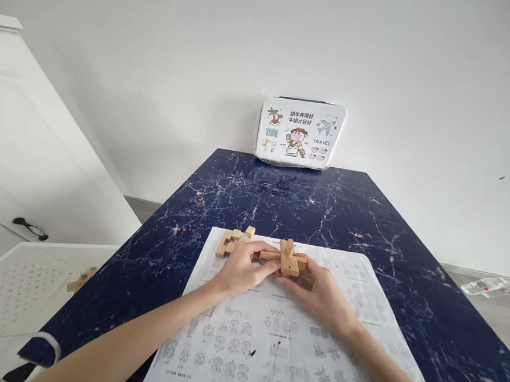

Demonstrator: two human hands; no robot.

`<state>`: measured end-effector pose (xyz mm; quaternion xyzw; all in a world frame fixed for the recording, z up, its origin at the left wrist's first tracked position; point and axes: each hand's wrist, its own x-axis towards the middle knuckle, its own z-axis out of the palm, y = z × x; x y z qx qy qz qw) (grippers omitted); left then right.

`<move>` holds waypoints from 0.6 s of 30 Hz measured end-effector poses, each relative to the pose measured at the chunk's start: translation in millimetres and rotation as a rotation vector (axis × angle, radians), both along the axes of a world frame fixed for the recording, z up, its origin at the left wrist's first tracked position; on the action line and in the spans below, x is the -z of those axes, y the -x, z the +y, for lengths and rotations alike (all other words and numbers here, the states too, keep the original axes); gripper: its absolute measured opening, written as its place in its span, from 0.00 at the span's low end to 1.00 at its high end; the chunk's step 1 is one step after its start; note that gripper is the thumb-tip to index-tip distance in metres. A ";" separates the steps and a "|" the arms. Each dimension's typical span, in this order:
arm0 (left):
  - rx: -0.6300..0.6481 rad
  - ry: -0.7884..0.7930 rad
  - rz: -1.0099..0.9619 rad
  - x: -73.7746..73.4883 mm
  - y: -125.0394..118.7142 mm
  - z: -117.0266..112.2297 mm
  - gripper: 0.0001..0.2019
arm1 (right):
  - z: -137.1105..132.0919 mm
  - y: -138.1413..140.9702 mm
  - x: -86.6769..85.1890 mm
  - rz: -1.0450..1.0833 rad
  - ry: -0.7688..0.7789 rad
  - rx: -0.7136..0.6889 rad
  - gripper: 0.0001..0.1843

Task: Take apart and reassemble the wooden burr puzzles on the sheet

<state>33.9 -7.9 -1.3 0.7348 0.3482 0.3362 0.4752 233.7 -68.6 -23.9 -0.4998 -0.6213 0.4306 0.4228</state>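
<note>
A white case [301,133] is leaning against the wall at the far edge of the table [345,216]; its front is carrying two lines of Chinese characters near the top, reading 奶牛养得好, and 牛奶才会好; lower right on the same front, under a drawn aeroplane, the word TRAVEL is showing in capitals; a small blue sign at its left is proving too small to read; the printed sheet [269,345] is showing rows of captioned diagrams, their print being too fine and blurred to read.

Just one head-mounted view here, looking forward and down along the blue marble bench [367,223] toward the white wall [266,50], hands [242,268] close below.
</note>
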 end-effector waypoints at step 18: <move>0.001 0.066 -0.009 -2.3 -0.1 -2.5 0.09 | 2.2 -3.5 0.6 0.100 0.079 -0.044 0.18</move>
